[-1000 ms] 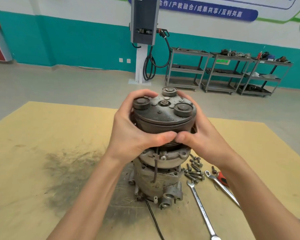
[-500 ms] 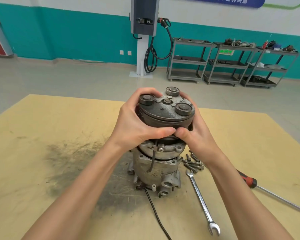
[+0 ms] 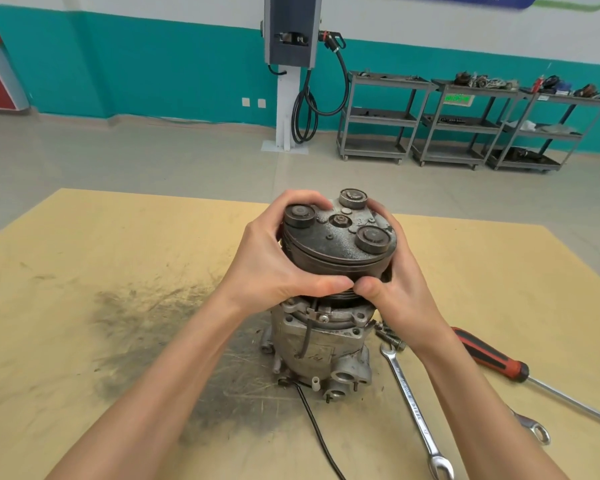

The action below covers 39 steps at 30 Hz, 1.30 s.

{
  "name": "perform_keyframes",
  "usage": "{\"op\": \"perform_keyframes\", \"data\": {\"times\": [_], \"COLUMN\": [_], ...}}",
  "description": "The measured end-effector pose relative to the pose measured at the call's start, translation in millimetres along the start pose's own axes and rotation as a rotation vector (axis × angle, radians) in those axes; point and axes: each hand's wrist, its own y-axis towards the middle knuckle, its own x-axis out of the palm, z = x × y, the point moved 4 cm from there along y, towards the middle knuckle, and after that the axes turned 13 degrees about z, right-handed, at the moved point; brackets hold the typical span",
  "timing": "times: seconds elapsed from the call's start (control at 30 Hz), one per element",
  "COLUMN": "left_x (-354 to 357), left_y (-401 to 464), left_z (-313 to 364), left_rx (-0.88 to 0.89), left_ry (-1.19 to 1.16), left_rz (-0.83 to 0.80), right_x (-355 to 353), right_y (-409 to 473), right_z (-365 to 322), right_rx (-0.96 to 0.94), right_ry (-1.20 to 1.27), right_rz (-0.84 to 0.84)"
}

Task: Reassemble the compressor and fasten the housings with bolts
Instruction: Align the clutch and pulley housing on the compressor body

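The clutch pulley [image 3: 338,244] sits between both hands atop the compressor body [image 3: 321,344]: left hand [image 3: 278,261] and right hand [image 3: 395,289] curl round its rim, thumbs meeting in front.

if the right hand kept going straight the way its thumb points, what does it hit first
The right hand has its thumb aimed leftward, tip already against the left hand thumb in front of the pulley, so that thumb comes first.

Left hand [image 3: 274,268] and right hand [image 3: 395,292] grip clutch pulley [image 3: 340,244], thumbs touching, atop compressor body [image 3: 319,344]. Bolts [image 3: 388,336], wrench [image 3: 413,410], screwdriver [image 3: 492,358] right of right hand on surface [image 3: 84,271].
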Motion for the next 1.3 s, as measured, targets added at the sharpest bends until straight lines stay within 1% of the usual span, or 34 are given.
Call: {"op": "perform_keyframes", "data": {"times": [0.3, 0.5, 0.67, 0.87, 1.07, 1.3], "left_x": [1, 2, 2, 4, 4, 5], "left_y": [-2, 0, 0, -5, -13, -14], "left_z": [4, 3, -2, 2, 4, 3], "left_rx": [0.057, 0.041, 0.008, 0.052, 0.065, 0.075], "left_ry": [0.006, 0.048, 0.046, 0.088, 0.104, 0.115], "left_rz": [-0.049, -0.044, -0.015, -0.007, 0.042, 0.081], "right_x": [0, -3, -3, -2, -3, -2], "right_y": [-4, -3, 0, -1, 0, 2], "right_z": [2, 3, 5, 8, 8, 10], "right_rx": [-0.055, -0.043, -0.034, -0.021, -0.008, -0.042], "right_ry": [-0.032, -0.061, -0.074, -0.052, -0.060, -0.042], "right_rz": [0.035, 0.038, 0.027, 0.006, -0.049, -0.031]}}
